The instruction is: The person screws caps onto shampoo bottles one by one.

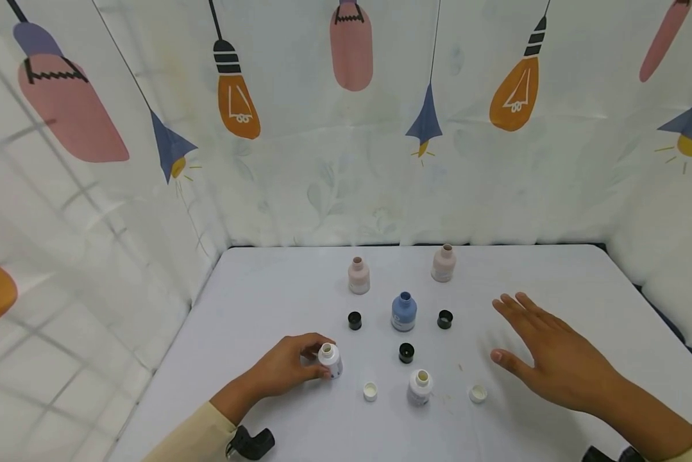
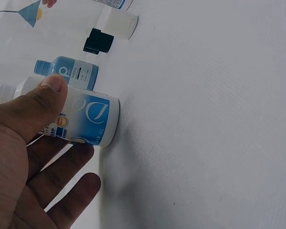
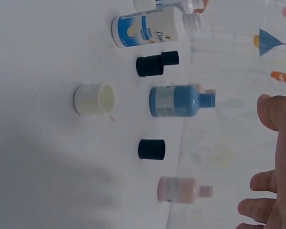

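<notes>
My left hand (image 1: 285, 367) grips an uncapped white bottle (image 2: 93, 117) with a blue label, thumb on one side and fingers on the other. The bottle stands upright at the table's left front. My right hand (image 1: 559, 359) hovers over the right side with its fingers extended, holding nothing. Nearest to it is a white cap (image 1: 477, 394), lying open side up. Another uncapped white bottle (image 1: 420, 387) stands between the hands, with a second white cap (image 1: 370, 391) to its left.
Behind stand an open blue bottle (image 1: 404, 312) and two open pink bottles, one left (image 1: 358, 276) and one right (image 1: 444, 264). Three black caps lie around the blue bottle: left (image 1: 354, 321), right (image 1: 445, 319) and front (image 1: 406, 353). A patterned curtain (image 1: 322, 160) hangs behind the white table (image 1: 282, 289).
</notes>
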Demonstrator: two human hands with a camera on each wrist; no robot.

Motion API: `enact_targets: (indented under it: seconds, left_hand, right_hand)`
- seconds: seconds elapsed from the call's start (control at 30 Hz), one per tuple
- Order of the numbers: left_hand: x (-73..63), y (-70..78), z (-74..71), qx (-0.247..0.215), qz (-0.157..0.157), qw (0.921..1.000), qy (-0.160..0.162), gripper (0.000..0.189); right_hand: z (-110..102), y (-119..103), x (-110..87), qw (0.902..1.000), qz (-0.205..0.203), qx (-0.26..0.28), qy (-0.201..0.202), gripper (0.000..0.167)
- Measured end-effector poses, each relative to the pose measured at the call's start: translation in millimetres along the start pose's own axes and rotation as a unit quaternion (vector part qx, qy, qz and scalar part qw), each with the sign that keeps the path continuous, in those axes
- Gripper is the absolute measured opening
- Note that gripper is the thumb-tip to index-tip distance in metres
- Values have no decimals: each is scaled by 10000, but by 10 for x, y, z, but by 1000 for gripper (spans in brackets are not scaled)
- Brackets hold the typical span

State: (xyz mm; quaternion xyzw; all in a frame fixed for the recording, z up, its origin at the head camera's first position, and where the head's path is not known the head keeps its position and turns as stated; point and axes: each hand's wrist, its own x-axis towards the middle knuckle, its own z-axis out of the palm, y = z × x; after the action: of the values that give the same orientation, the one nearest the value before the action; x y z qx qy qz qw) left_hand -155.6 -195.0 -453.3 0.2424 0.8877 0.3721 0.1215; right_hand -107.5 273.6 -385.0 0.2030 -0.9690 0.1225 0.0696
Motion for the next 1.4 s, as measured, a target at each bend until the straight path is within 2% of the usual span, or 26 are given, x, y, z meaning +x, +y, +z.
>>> enact_targets:
  seconds: [0.33, 0.9, 1.3, 1.4]
  left_hand:
    - [10, 29, -25, 153, 37, 9998, -102, 40]
    - [11, 52, -33, 198, 41, 9995, -254, 38]
    - [6, 49, -20, 173, 20, 9995, -251, 37]
    - [4, 54, -19, 176, 15, 9995, -245, 37]
  right_hand:
    - [-35, -162, 84, 9998, 75, 68, -158, 82]
    - [30, -389, 112, 9949, 429, 845, -339, 79]
    - [100, -511, 159, 9900, 496, 1297, -231, 87]
    - [113, -530, 167, 9874, 457, 1508, -144, 85]
